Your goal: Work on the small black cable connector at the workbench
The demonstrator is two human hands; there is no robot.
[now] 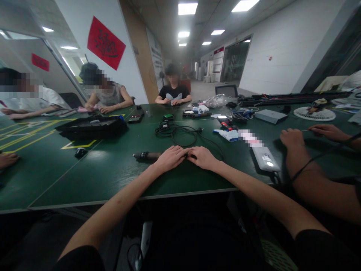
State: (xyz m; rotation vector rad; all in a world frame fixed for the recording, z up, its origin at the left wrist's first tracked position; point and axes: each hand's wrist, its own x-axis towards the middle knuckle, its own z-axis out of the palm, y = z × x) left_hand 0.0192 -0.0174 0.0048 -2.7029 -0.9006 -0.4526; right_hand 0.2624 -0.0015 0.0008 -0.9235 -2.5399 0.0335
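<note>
My left hand [170, 158] and my right hand [203, 157] rest close together on the green table [118, 177], fingertips meeting over a small dark object [189, 155] that I cannot make out. Both hands have their fingers curled onto it. A dark cylindrical tool [146, 155] lies on the table just left of my left hand. A black cable [183, 133] coils on the table beyond my hands.
A person's hands [293, 137] work at my right, beside a white device [265, 158]. A black tray [91, 127], a computer mouse [80, 152], small electronics and a white fan [314, 113] lie on the table. Three people sit at the far side.
</note>
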